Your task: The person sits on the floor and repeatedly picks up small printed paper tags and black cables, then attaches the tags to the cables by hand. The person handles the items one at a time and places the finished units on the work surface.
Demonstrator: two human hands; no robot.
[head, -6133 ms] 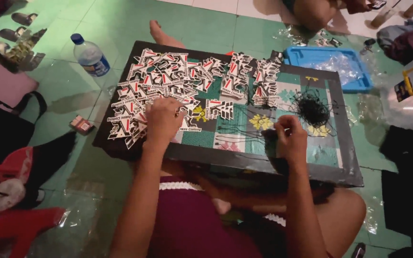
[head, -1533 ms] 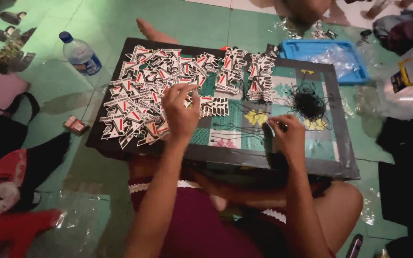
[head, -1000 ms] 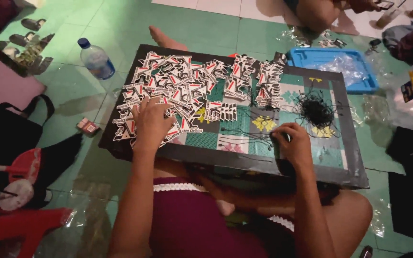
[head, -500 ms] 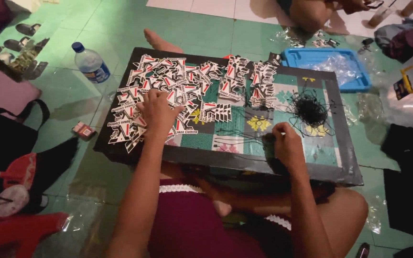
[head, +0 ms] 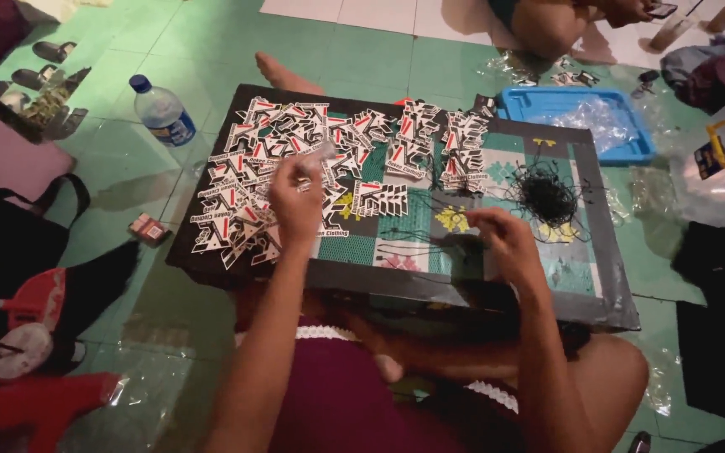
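The left hand (head: 295, 197) is raised just above the spread of small paper tags (head: 295, 159), its fingers pinched on one tag (head: 319, 155) that shows blurred at the fingertips. The tags, white with black and red print, cover the board (head: 585, 289) from about nine o'clock round to twelve. The right hand (head: 501, 239) sits near five o'clock of the board, fingers curled narrow around a thin black string (head: 417, 233) that runs toward nine o'clock from it. A tangled heap of black strings (head: 547, 193) lies at about two o'clock of that hand, close by. Off the board, a water bottle (head: 161, 111) stands on the green floor at ten o'clock, and a blue tray (head: 518, 105) lies at one o'clock.
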